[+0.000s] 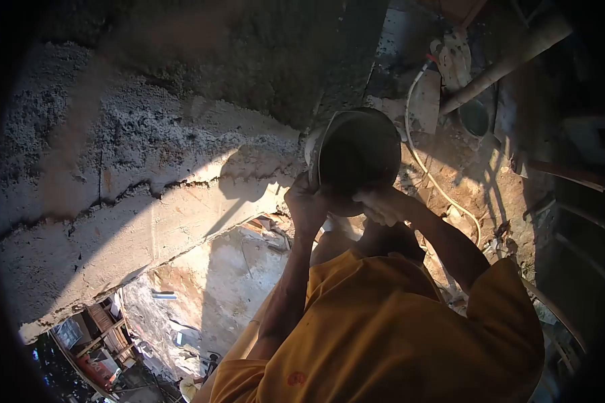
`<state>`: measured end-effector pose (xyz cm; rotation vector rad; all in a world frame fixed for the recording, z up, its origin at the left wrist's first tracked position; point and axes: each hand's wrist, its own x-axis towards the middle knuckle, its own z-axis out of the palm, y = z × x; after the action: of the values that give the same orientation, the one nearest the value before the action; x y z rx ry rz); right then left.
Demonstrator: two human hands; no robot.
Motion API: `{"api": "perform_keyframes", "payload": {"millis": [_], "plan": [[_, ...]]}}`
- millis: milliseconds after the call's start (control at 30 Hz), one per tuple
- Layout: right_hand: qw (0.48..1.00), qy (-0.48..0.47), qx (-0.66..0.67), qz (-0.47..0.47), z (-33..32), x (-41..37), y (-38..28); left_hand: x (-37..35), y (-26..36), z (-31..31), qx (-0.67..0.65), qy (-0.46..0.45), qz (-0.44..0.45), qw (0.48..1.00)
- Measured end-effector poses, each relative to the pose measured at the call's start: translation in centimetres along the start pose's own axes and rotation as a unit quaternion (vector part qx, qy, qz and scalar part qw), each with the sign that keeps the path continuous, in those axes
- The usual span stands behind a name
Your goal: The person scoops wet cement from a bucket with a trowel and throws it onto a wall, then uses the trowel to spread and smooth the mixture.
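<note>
Two co-worker hands (pixel 307 203) clamp fingers (pixel 378 213) round a dark pan (pixel 359 151); wearer's own hands out of frame.

pan (pixel 359 151) over person (pixel 383 329), wall (pixel 148 168) left

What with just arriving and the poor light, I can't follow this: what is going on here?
Seen from above, a person in a yellow shirt holds a dark round pan raised over their head with both hands. One hand grips its left edge and the other hand is at its lower edge. The camera wearer's own hands are out of view. A rough concrete wall runs along the left, and a white hose trails over the ground at the right.
</note>
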<state>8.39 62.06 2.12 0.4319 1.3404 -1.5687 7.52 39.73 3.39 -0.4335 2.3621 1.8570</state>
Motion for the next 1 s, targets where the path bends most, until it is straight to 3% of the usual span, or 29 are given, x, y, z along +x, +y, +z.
{"api": "perform_keyframes", "payload": {"millis": [67, 200, 300, 333, 367, 433, 533, 633, 667, 767, 833, 900, 967, 1000], "plan": [[0.996, -0.033, 0.075, -0.033, 1.6, 0.6, 0.2, 0.1, -0.5, -0.5, -0.024, 0.007, -0.025, 0.999], [0.996, -0.036, 0.047, -0.072, 2.9, -2.0, -1.1, 0.3, -2.1, -2.5, -0.086, 0.018, -0.039, 0.995], [0.999, -0.003, -0.042, 0.014, 3.8, -2.6, -4.2, 0.0, -5.0, -2.7, -0.202, 0.010, -0.039, 0.979], [0.999, 0.011, -0.026, -0.027, 3.9, -2.2, -3.8, -0.1, -5.5, -2.9, -0.215, 0.021, -0.040, 0.976], [1.000, -0.027, -0.011, 0.001, 3.3, -1.9, -3.6, -0.3, -5.6, -3.2, -0.228, 0.034, -0.040, 0.972], [0.994, -0.041, 0.066, -0.070, 4.6, -3.0, -4.6, -1.0, -4.9, -4.4, -0.280, 0.029, -0.061, 0.958], [0.941, -0.161, 0.250, -0.160, 4.3, -2.8, -6.6, -1.5, -8.1, -6.8, -0.247, 0.099, -0.095, 0.959], [0.913, -0.153, 0.252, -0.281, 4.8, -8.5, -15.6, -3.8, -8.8, -10.0, -0.254, 0.115, -0.085, 0.957], [0.891, -0.117, 0.232, -0.372, 4.8, -10.4, -18.0, -4.7, -9.2, -11.1, -0.256, 0.133, -0.090, 0.953], [0.756, 0.061, 0.154, -0.634, 5.0, -15.2, -24.5, -8.2, -9.3, -14.3, -0.241, 0.163, -0.067, 0.954], [0.569, 0.217, 0.157, -0.778, 4.8, -15.9, -28.8, -10.4, -10.7, -16.4, -0.264, 0.183, -0.064, 0.945], [0.389, 0.498, 0.076, -0.771, 3.0, -16.9, -32.8, -12.6, -11.5, -17.9, -0.264, 0.215, -0.065, 0.938], [0.276, 0.572, 0.165, -0.754, 3.5, -17.4, -36.7, -14.8, -11.8, -18.3, -0.201, 0.237, -0.006, 0.950], [0.242, 0.604, 0.196, -0.734, 4.4, -17.3, -37.7, -15.5, -11.5, -18.5, -0.196, 0.264, -0.037, 0.944]]}}
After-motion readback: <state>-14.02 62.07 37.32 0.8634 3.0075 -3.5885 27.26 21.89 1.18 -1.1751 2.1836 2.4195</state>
